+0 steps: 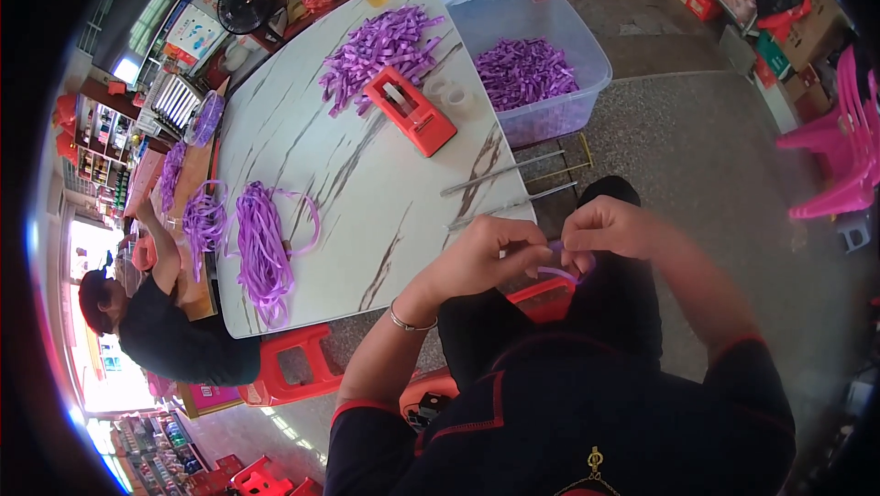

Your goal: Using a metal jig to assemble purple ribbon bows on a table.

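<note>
Over my lap, just off the table's near right edge, my left hand and my right hand come close together. Between their pinched fingertips is a thin purple ribbon, part of it curving below the fingers. On the marbled table lies a long hank of purple ribbon, left of my hands. A heap of short purple ribbon pieces is spread at the far end. In front of it stands a red tape dispenser, with clear tape rolls beside it.
A translucent tub of purple ribbon pieces stands against the table's right side. Two metal rods jut from the table edge. At the left, a person sits by more ribbon hanks. Pink stools stand far right.
</note>
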Demonstrator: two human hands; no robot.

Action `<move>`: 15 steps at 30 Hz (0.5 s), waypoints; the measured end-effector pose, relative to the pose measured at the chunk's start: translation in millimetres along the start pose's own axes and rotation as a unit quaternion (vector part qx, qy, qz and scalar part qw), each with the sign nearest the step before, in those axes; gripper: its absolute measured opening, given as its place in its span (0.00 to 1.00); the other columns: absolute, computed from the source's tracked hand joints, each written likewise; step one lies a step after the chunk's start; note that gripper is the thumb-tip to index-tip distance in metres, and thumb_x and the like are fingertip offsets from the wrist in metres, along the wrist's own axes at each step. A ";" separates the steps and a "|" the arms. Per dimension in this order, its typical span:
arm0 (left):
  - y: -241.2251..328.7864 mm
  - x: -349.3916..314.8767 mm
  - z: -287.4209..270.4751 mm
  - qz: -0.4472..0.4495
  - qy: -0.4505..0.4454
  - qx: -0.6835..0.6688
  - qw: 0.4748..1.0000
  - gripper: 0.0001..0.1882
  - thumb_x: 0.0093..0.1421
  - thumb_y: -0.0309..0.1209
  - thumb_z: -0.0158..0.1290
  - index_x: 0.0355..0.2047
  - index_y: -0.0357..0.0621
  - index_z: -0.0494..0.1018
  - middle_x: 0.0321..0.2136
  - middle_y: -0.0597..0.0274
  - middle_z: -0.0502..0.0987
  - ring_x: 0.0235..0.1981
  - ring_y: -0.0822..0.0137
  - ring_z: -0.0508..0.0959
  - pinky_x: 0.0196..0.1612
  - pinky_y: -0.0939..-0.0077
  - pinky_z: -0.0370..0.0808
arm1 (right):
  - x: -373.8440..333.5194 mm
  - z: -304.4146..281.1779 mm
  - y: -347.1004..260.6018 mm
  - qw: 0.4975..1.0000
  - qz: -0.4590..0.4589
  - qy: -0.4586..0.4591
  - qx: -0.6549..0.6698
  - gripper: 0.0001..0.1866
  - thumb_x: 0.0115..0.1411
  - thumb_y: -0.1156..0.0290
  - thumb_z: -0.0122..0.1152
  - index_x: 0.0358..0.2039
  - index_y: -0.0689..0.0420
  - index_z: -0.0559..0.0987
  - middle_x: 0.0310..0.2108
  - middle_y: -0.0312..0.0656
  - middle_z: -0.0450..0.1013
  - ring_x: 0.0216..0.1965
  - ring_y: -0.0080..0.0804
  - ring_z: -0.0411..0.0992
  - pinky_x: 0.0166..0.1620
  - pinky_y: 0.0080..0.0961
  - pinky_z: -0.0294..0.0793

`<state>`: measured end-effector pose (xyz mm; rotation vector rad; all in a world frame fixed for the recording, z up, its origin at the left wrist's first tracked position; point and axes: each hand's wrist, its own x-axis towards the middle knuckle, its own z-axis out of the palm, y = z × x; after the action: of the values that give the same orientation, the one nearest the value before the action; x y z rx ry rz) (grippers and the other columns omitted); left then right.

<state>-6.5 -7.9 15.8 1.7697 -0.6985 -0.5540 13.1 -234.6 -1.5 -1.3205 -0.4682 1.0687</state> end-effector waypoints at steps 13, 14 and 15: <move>-35.4 23.4 -1.3 -0.073 0.009 -0.062 0.995 0.09 0.59 0.28 0.48 0.34 0.34 0.73 0.27 0.62 0.76 0.27 0.74 0.75 0.29 0.84 0.69 | -16.5 -7.8 2.6 0.857 -0.141 0.243 -0.433 0.07 0.49 0.68 0.59 0.22 0.57 0.78 0.17 0.35 0.72 0.22 0.25 0.71 0.31 0.23 0.66; -36.6 23.6 -4.5 -0.075 0.012 -0.061 0.995 0.09 0.59 0.28 0.48 0.34 0.34 0.73 0.27 0.62 0.76 0.27 0.74 0.75 0.29 0.84 0.69 | -19.7 -16.0 3.4 0.920 0.010 0.243 -0.308 0.08 0.50 0.67 0.59 0.23 0.58 0.78 0.17 0.35 0.73 0.22 0.24 0.71 0.30 0.22 0.67; -36.2 27.8 -7.0 -0.023 0.129 0.046 0.990 0.09 0.58 0.27 0.48 0.36 0.34 0.72 0.28 0.61 0.76 0.30 0.71 0.75 0.33 0.81 0.69 | -23.1 -31.2 14.7 0.924 0.030 0.270 -0.268 0.09 0.50 0.67 0.59 0.24 0.60 0.78 0.19 0.36 0.74 0.22 0.21 0.71 0.27 0.19 0.67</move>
<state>24.8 -14.3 -17.5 1.9051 -0.5099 -0.3185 21.8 -272.4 -16.4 -2.0486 -0.3080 0.5878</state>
